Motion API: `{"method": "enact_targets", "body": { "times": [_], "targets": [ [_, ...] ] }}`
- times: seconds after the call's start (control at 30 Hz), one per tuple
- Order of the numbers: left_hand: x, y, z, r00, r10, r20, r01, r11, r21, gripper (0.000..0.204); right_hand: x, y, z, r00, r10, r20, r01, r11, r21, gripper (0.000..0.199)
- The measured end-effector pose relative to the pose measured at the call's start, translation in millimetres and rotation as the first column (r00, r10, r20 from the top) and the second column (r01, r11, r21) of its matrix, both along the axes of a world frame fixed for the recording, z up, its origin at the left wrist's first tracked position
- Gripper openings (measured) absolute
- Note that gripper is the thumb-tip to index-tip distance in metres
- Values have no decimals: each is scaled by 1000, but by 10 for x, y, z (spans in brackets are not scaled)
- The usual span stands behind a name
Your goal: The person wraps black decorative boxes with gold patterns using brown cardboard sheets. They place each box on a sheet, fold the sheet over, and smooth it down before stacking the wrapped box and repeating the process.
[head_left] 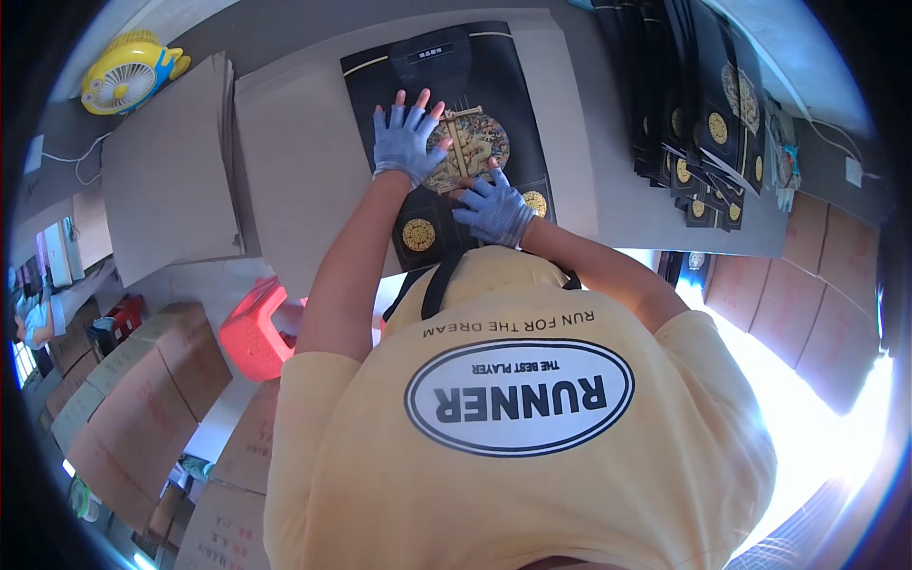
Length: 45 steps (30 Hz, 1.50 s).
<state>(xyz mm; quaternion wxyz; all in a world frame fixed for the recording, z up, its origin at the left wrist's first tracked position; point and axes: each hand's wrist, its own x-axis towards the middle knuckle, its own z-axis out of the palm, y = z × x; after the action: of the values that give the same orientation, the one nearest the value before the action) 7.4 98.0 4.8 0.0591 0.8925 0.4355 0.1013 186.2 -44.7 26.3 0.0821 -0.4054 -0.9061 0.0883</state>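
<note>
Both hands wear blue-grey gloves with bare fingertips. My left hand (408, 144) lies flat with spread fingers on a black printed packaging piece (385, 81), left of its round gold picture. Lower down, my right hand (496, 211) rests on the same piece with its thumb raised apart from the fingers, near a small gold medallion (537, 202). Neither hand visibly grips anything. The piece lies flat, a little tilted; whether it is a bag or a box blank I cannot tell. Its near edge is partly hidden behind the cap and arms.
Brown cardboard (285, 123) lies under the black piece, and more sheets (166, 176) are stacked at the left. A yellow fan (126, 81) stands far left. Similar black pieces (698, 114) are piled at right. A red stool (255, 328) and cartons (142, 418) stand below left.
</note>
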Motion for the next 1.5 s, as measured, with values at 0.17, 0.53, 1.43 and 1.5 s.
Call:
{"method": "enact_targets", "body": {
  "times": [0.17, 0.53, 1.43, 1.5],
  "targets": [
    [-19, -12, 28, 1000, -2, -15, 2, 1000, -21, 64, 58, -22, -70, 997, -66, 29, 67, 997, -32, 36],
    [0, -13, 93, 1000, 8, -2, -8, 993, -118, 63, 772, 2040, -91, 818, -473, 328, 461, 879, 121, 55],
    [-1, -38, 208, 994, -15, -108, 9, 999, -53, 66, 663, 509, -26, 975, 186, 123, -197, 977, 86, 57],
    [37, -54, 228, 992, -32, -120, 27, 999, -41, 67, 773, 153, -204, 987, 143, 75, -142, 990, -19, 57]
  ]
}}
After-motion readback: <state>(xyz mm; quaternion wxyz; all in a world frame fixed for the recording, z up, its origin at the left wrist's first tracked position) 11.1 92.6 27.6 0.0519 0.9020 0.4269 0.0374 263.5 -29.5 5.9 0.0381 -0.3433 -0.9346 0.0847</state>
